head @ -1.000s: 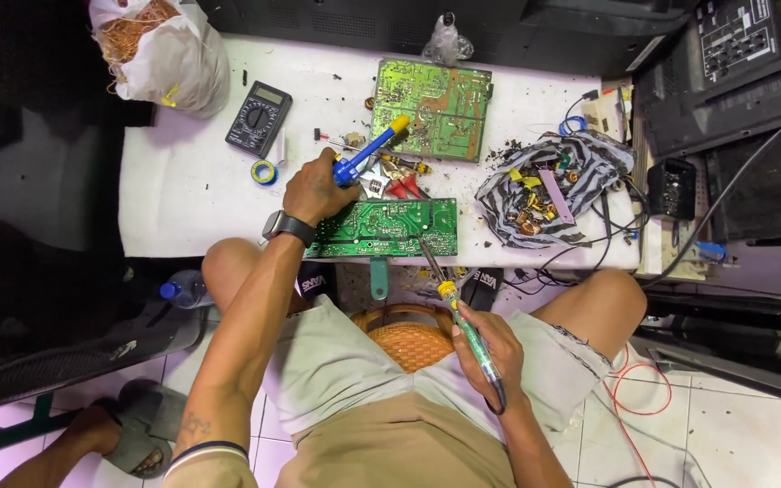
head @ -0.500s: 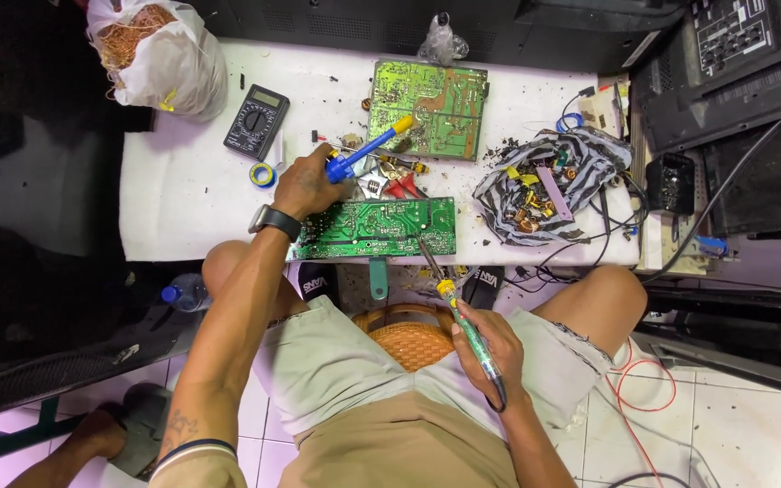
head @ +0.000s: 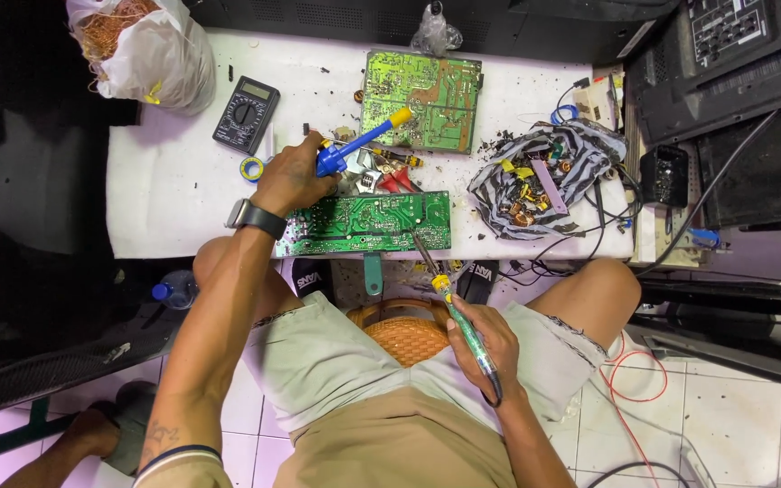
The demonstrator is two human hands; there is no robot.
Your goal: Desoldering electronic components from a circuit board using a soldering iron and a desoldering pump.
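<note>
Above the green circuit board, the left hand's grip holds a blue desoldering pump.

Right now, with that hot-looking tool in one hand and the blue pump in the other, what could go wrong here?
The soldering iron in the right hand hangs over bare thighs, so a slip or a falling solder drop could burn skin. The green circuit board overhangs the table edge and may tip if pressed. The left hand holds the blue desoldering pump close to loose parts and red-handled pliers, which it could knock off.
</note>
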